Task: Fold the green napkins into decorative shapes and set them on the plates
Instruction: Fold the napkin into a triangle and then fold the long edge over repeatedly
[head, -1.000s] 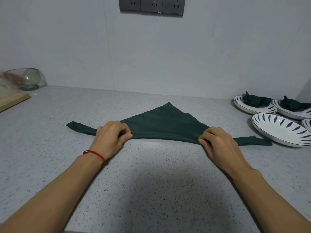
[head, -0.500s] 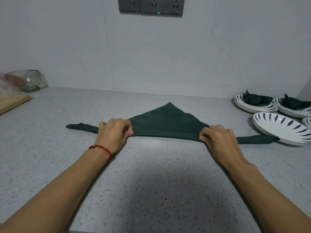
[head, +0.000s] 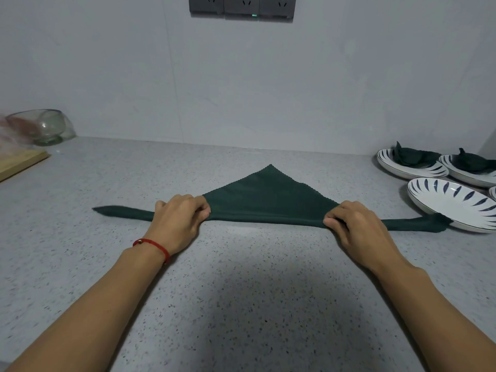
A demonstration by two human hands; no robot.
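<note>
Head view: dark green cloth napkin [head: 268, 200] lies as a triangle on the grey speckled countertop [head: 241, 304].
Left hand [head: 178, 221] and right hand [head: 357, 228] each pinch its rolled near edge; its right tail touches the empty white blue-patterned plate [head: 453, 208].

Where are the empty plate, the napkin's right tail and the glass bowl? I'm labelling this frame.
empty plate [head: 444, 197]: head view, bare white centre.
napkin's right tail [head: 418, 225]: head view, rolled strip near plate.
glass bowl [head: 44, 127]: head view, its side wall.
</note>
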